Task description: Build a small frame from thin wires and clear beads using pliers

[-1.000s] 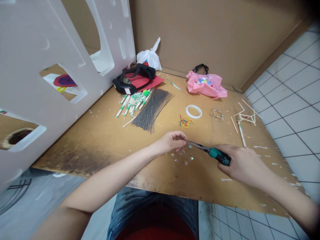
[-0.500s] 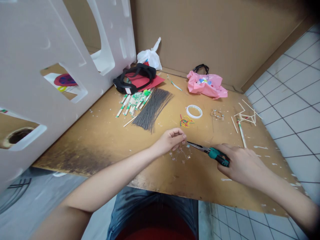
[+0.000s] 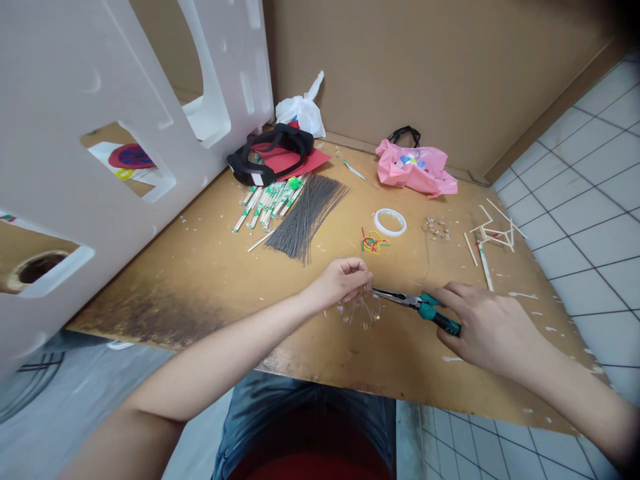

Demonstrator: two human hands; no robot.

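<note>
My left hand (image 3: pixel 345 280) pinches a thin wire strung with small clear beads (image 3: pixel 365 325), which dangles in loops below the fingers. My right hand (image 3: pixel 483 327) grips the green and black handles of a pair of needle-nose pliers (image 3: pixel 425 305). The tips of the pliers meet the wire just right of my left fingertips; whether the jaws are closed on it I cannot tell. Beyond my hands lie coloured rubber bands (image 3: pixel 374 243), a white tape roll (image 3: pixel 390 222) and another beaded wire ring (image 3: pixel 436 229).
A bundle of dark wires (image 3: pixel 307 220) lies beside wrapped chopsticks (image 3: pixel 267 203). Behind them sit a black headband (image 3: pixel 245 170), red paper (image 3: pixel 317 160) and a white bag (image 3: pixel 303 117). A pink bag (image 3: pixel 417 170) stands at the back, a stick frame (image 3: pixel 495 233) at the right, a white plastic panel (image 3: pixel 125 73) at the left.
The tips of the pliers have shifted slightly left and down along the wire by my left fingers. The hanging beads have swung a little. Both hands keep their grips.
</note>
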